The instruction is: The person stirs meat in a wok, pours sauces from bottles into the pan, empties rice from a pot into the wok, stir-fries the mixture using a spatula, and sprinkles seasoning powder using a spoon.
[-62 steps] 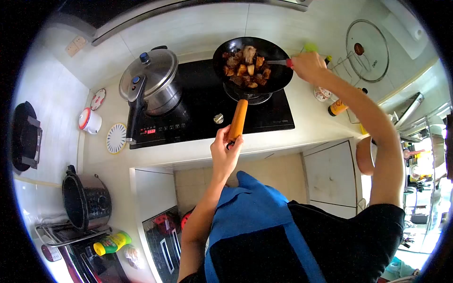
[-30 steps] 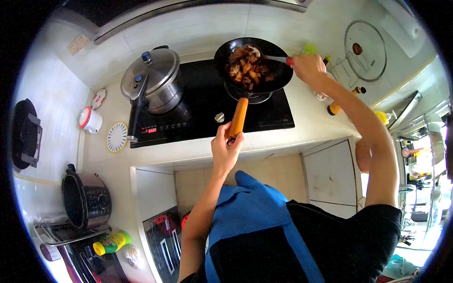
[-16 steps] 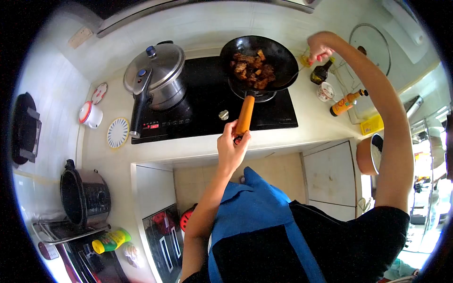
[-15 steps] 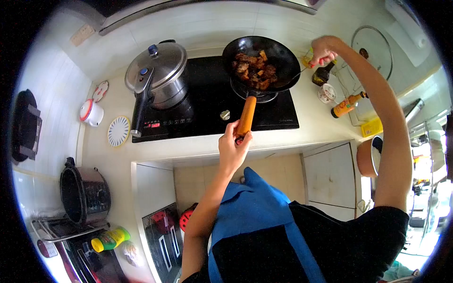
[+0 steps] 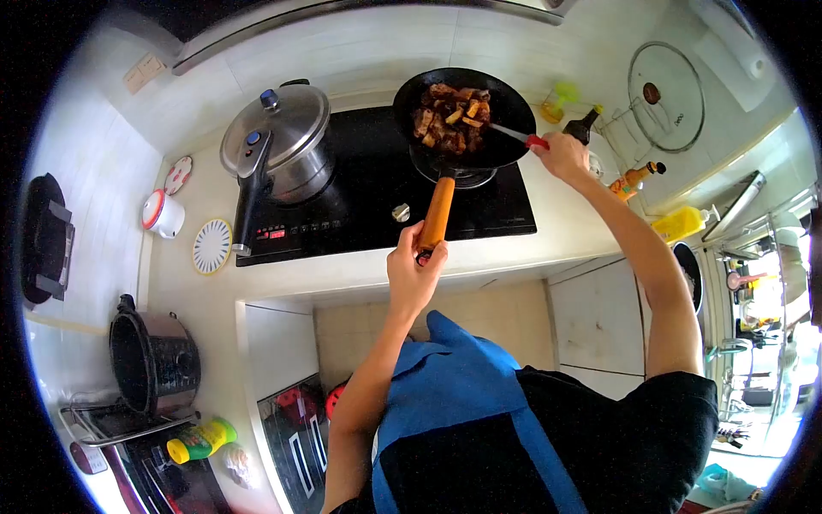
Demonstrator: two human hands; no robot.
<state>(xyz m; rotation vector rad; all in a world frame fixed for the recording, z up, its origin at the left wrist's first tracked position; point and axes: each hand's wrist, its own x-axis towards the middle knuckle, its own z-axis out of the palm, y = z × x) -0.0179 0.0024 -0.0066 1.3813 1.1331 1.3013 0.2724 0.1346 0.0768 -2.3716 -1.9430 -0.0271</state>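
Observation:
My left hand (image 5: 415, 267) is closed around the end of the wooden handle of a black wok (image 5: 510, 111), which sits on the right side of the cooktop. Browned chunks of food (image 5: 452, 118) in dark sauce lie inside it. On the right, my right hand (image 5: 565, 157) grips the red handle of a spatula (image 5: 512, 133). The spatula reaches over the wok's right rim, and its tip is among the chunks, partly hidden by them.
A pressure cooker (image 5: 287, 146) stands on the left of the black cooktop (image 5: 360, 180). Right of the wok are a dark bottle (image 5: 582, 126), an orange sauce bottle (image 5: 632, 180) and a glass lid (image 5: 676, 103). A striped plate (image 5: 211, 246) lies on the left counter.
My right hand has come down and toward me, its wrist no longer raised high. The spatula now lies further into the wok, and the food chunks have shifted. My left hand keeps its hold.

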